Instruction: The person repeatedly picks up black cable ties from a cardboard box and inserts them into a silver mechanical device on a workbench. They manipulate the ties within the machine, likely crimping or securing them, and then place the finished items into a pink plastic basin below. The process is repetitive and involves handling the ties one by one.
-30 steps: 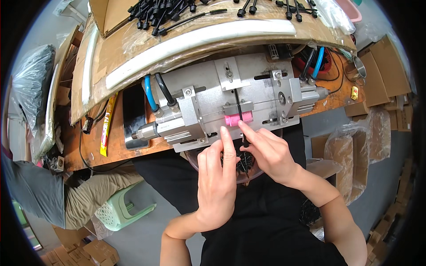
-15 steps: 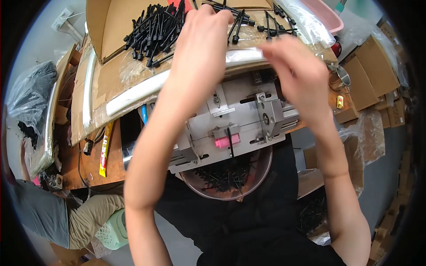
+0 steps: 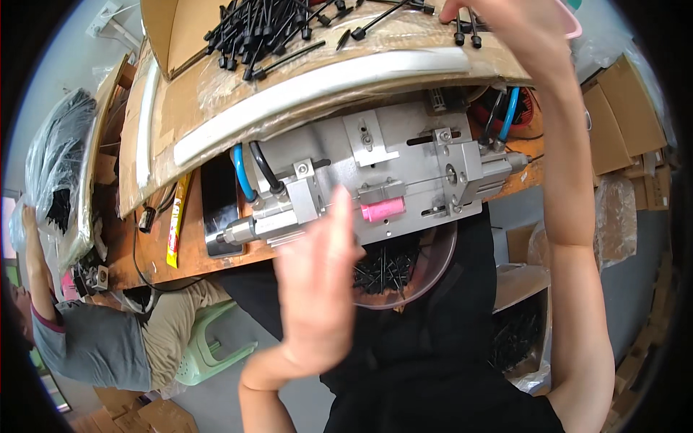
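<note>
Up at the far edge of the bench, we see the right hand (image 3: 516, 25) reaching over the cardboard sheet (image 3: 216, 101), its fingertips down among the black pins (image 3: 267, 32), slim rods with thicker rounded heads that lie scattered in a loose heap; two of them stand right under the fingers, but we cannot tell whether the fingers pinch one or only touch them. The left hand (image 3: 317, 289) floats much nearer to us, fingers stretched out, loose and together, grasping nothing, with its fingertips just in front of the metal jig (image 3: 375, 173). That jig is a flat, dull grey plate with blocky machined brackets bolted on, and a small smooth pink cylinder (image 3: 382, 210) lies in its middle, just right of the left fingertips. Beyond those fingertips, a blue hose (image 3: 242, 177) and a black hose (image 3: 266, 169) curve into a pneumatic block on the jig. A long white curved strip (image 3: 317, 90), glossy and smooth, lies across the cardboard between the two hands. Below the left fingers, a clear round bowl (image 3: 433, 274) holds more black pins. Far left of the left hand another person (image 3: 86, 339) in a grey shirt sits on a pale green plastic stool (image 3: 209, 346).
</note>
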{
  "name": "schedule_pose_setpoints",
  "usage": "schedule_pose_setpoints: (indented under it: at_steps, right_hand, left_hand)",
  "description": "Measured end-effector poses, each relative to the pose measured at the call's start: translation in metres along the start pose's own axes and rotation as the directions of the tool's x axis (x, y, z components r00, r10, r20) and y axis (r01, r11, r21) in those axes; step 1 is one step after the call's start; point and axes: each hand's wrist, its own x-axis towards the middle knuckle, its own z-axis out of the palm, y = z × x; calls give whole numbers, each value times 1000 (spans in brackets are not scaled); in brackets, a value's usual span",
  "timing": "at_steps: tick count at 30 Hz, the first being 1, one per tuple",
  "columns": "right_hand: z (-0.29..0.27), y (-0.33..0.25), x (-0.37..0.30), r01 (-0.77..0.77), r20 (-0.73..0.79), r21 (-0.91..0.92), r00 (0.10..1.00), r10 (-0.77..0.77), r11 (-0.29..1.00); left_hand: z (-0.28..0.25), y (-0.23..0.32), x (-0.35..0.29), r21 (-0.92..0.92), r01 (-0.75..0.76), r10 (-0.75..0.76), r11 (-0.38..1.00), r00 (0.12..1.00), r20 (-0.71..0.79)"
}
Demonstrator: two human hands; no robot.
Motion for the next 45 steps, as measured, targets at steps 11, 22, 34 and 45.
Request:
schedule_pose_setpoints:
  at_steps: [11,22,34,45]
  right_hand:
    - [-36,-20,-54,175,-246,274,963,-107,946]
    - [65,-18,-217,72,43,-131,997,-67,989]
    - [85,-6,-217,5,167,-153,986,21,988]
    - [-10,48,25,1,-42,-664,998,-39,747]
  left_hand:
    - [61,34,-19,220,-10,-46,975,967,251]
    - [36,34,-27,-55,166,-146,985,955,258]
    - [19,27,-22,-129,195,-158,972,955,253]
    - [48,-62,197,-100,-272,279,957,959,60]
